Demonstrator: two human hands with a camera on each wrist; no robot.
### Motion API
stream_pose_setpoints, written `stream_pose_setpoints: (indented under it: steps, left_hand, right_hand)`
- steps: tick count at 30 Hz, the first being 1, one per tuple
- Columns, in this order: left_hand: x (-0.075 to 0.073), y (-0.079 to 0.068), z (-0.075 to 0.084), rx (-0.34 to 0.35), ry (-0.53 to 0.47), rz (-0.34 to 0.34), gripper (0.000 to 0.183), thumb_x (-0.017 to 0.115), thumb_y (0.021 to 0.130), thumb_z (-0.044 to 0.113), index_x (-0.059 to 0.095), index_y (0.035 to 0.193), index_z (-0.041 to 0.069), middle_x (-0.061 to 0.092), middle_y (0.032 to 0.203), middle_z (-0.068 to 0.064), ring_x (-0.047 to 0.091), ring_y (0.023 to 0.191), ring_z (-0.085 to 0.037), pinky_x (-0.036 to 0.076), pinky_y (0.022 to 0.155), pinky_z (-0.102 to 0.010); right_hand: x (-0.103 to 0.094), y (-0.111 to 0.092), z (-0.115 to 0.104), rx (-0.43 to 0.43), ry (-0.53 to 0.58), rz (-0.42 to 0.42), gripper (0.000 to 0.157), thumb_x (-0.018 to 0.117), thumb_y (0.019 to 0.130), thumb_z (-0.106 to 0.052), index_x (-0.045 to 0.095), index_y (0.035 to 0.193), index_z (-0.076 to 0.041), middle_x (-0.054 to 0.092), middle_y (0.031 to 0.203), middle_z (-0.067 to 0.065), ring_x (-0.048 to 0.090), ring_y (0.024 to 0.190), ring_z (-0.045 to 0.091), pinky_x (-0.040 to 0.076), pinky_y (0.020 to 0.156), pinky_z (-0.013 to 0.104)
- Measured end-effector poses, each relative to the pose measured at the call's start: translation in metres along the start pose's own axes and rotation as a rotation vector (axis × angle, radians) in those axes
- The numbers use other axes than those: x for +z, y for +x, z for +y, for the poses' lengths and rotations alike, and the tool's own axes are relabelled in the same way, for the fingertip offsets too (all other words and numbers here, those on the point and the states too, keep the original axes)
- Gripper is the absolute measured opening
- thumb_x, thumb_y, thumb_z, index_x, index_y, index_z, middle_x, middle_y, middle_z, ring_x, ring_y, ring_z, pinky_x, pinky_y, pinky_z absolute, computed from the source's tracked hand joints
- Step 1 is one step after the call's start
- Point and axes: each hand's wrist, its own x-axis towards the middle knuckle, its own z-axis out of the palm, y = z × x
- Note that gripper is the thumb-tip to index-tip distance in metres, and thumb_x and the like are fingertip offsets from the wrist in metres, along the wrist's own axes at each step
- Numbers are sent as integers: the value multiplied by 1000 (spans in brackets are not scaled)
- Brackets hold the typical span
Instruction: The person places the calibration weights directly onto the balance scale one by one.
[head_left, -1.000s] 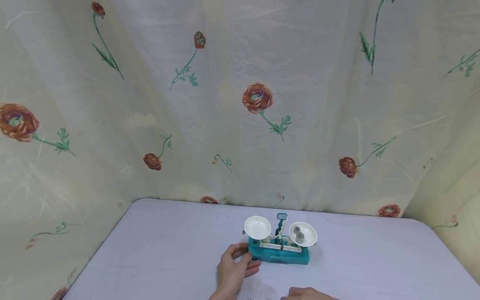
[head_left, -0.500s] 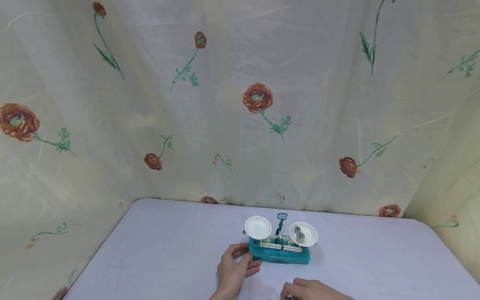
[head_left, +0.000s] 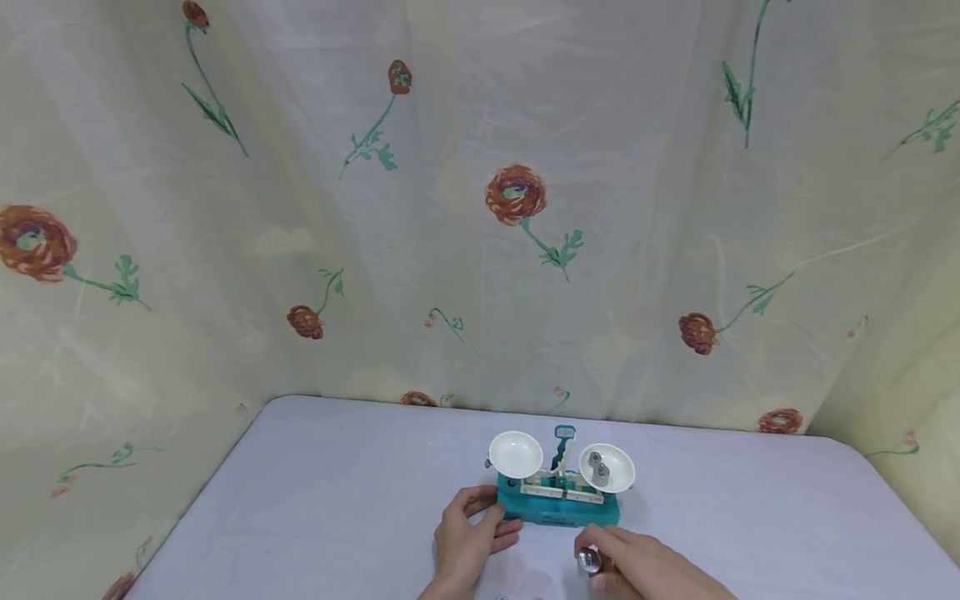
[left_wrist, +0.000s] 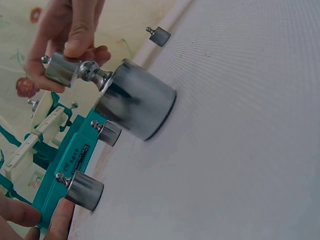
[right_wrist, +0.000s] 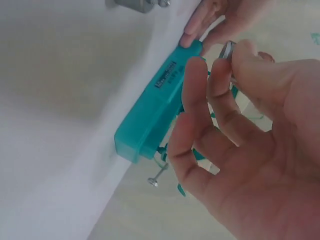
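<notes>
A teal balance scale [head_left: 558, 512] stands on the table with two white pans. My left hand [head_left: 467, 542] grips the left end of its base, thumb in front. The left pan [head_left: 515, 455] is bare, while two metal weights [head_left: 601, 475] sit in the right pan [head_left: 621, 477]. In front of the base, my right hand [head_left: 633, 563] pinches a shiny cylindrical weight [head_left: 588, 560] with a knob. The left wrist view shows this held weight [left_wrist: 62, 70] tilted on its side between thumb and fingers. Most of it is hidden in the right wrist view.
Several knobbed weights stand on the table in the left wrist view: a large weight [left_wrist: 140, 102] close by, smaller weights [left_wrist: 85, 191] near the base, and a far weight [left_wrist: 160, 36]. A flowered curtain [head_left: 517, 250] hangs behind the table [head_left: 360, 492].
My right hand has come up from the bottom edge toward the scale, and a weight now shows in its fingers. The left hand and the scale stay where they were.
</notes>
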Motion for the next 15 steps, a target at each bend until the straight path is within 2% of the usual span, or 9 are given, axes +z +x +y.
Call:
stream_pose_setpoints:
  steps: [2,5,9,15]
  left_hand:
    - [0,0,0,-4,-2,2,33,66,103,5,62,136,0,68,132,-28,82,79,-17,68,70,-31]
    - [-1,0,0,0,0,-5,34,66,103,5,61,136,0,68,133,-29,82,80,-18,68,70,-31]
    - [-2,0,-1,7,2,-13,35,66,104,6,61,137,0,68,132,-28,82,81,-19,68,71,-32]
    - [-1,0,-1,7,1,-14,34,66,104,6,61,137,0,68,132,-28,82,81,-19,68,71,-32]
  right_hand:
    - [-9,-9,-22,-5,-31,32,30,69,104,-31,59,132,-24,67,111,-8,58,92,10,59,88,38]
    - [-17,-16,-37,2,-98,78,29,68,104,-30,59,130,-23,68,110,-11,56,87,4,55,88,45]
    - [-21,-18,-41,42,-166,143,28,69,103,-34,60,127,-23,69,109,-13,54,86,4,51,87,51]
    - [-23,-18,-43,96,-188,201,28,70,102,-39,61,125,-27,68,105,-16,54,87,5,51,85,50]
